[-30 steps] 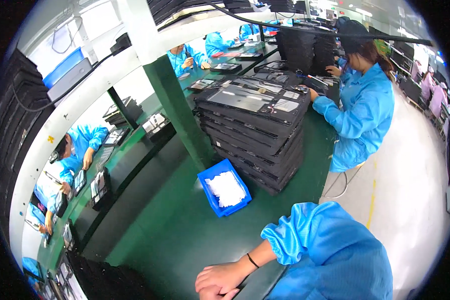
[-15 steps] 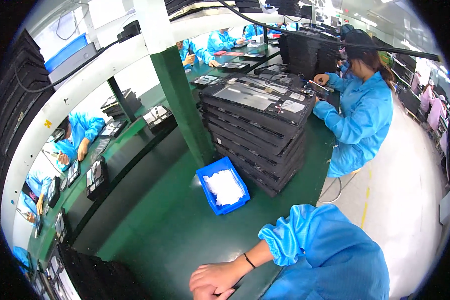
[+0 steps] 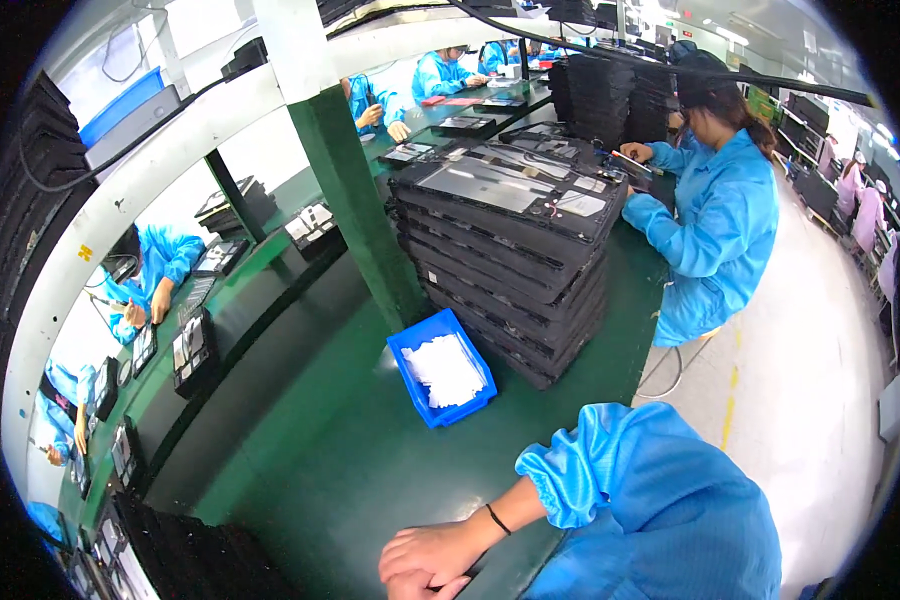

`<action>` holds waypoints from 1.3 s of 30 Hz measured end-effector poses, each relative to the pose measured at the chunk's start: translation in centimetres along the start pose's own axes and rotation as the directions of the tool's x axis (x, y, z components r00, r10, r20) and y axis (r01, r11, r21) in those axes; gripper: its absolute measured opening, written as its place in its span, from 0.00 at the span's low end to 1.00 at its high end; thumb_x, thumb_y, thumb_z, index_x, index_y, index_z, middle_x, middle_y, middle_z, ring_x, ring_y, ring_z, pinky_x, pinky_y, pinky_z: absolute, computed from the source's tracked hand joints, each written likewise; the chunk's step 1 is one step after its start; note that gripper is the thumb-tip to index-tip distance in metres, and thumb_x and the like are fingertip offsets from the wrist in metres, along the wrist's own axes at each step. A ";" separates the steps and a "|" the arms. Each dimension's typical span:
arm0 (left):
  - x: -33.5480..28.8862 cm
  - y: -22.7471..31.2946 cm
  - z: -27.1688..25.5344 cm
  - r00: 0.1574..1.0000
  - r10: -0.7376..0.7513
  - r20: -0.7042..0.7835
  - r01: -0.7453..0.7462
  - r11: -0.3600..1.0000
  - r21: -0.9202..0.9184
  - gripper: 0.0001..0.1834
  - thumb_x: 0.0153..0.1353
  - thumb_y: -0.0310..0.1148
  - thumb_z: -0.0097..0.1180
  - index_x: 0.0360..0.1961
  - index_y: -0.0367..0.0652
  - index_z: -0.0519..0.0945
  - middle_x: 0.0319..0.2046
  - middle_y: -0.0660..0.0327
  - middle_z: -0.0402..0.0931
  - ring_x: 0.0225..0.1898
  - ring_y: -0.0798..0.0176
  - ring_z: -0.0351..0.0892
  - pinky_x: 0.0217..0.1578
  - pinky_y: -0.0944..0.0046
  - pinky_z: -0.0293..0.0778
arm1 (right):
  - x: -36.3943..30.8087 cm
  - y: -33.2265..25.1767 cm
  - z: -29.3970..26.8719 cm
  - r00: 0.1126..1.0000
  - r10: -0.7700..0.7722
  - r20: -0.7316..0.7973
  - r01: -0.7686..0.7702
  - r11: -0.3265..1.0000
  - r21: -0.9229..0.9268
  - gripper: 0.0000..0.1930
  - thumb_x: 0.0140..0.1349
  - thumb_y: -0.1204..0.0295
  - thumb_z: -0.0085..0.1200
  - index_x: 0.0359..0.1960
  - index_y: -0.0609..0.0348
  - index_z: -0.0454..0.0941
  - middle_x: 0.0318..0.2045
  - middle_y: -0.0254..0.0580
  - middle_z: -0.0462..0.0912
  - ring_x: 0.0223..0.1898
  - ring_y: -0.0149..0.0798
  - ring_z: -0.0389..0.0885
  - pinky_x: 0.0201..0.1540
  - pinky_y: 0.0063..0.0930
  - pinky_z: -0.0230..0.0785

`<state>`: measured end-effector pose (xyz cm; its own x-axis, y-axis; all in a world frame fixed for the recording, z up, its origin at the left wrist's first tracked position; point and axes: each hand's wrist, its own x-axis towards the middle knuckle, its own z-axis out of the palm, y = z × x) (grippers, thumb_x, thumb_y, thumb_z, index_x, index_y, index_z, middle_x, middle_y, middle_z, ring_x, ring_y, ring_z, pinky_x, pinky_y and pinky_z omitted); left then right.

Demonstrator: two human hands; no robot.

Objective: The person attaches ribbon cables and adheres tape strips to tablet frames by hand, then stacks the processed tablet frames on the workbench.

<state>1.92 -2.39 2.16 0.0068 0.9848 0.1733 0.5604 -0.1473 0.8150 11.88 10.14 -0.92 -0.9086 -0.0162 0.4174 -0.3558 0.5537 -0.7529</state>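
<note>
My right hand [image 3: 435, 549], with a thin dark band at its wrist, rests over my left hand [image 3: 417, 586] at the near edge of the green tabletop [image 3: 320, 480]. Its fingers lie loosely across the left one, and I see no object in them. Most of my left hand is covered or cut off by the picture's lower edge, so its fingers do not show well. Farther up the table is a blue plastic bin [image 3: 410, 378] holding white paper-like pieces [image 3: 445, 371]. Behind it rises a stack of black trays [image 3: 500, 265], the top one carrying flat device parts.
A green post [image 3: 355, 190] stands beside the stack. At the right, a co-worker in blue [image 3: 720, 210] handles a small device. Left, a lower conveyor-like bench [image 3: 260, 300] carries trays, with other workers along it. More black trays [image 3: 190, 550] stack up at the lower left.
My hands stay in place, one over the other. The surroundings shift slightly left and up in view. The co-worker's hands at the right move a little around the small device.
</note>
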 end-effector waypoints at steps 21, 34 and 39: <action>0.2 0.0 0.1 0.997 0.074 -0.038 -0.073 0.997 0.025 0.21 0.42 0.39 0.73 0.15 0.34 0.76 0.12 0.52 0.72 0.15 0.54 0.71 0.19 0.57 0.68 | -0.1 0.3 0.1 0.999 -0.033 0.010 0.033 0.999 -0.021 0.24 0.45 0.71 0.56 0.48 0.59 0.71 0.49 0.44 0.74 0.55 0.45 0.69 0.54 0.39 0.60; 0.4 0.4 0.0 0.996 0.077 -0.041 -0.076 0.997 0.027 0.21 0.42 0.39 0.73 0.15 0.34 0.76 0.12 0.52 0.71 0.15 0.56 0.70 0.19 0.57 0.67 | -0.1 0.2 0.3 0.999 -0.030 -0.035 0.030 1.000 0.000 0.24 0.43 0.71 0.58 0.46 0.60 0.73 0.45 0.45 0.76 0.52 0.46 0.71 0.54 0.39 0.61; 0.3 0.2 0.1 0.998 0.058 -0.032 -0.058 0.998 -0.010 0.21 0.43 0.40 0.73 0.15 0.34 0.76 0.12 0.52 0.71 0.15 0.55 0.70 0.19 0.57 0.67 | 0.0 0.8 0.9 0.998 -0.056 -0.038 0.056 0.998 -0.007 0.24 0.43 0.71 0.58 0.46 0.60 0.73 0.45 0.45 0.76 0.52 0.46 0.71 0.54 0.39 0.62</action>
<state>2.12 -2.12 2.36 0.0126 0.9712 0.2379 0.5509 -0.2053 0.8089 11.43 9.88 -2.02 -0.8780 -0.0155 0.4784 -0.4047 0.5579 -0.7246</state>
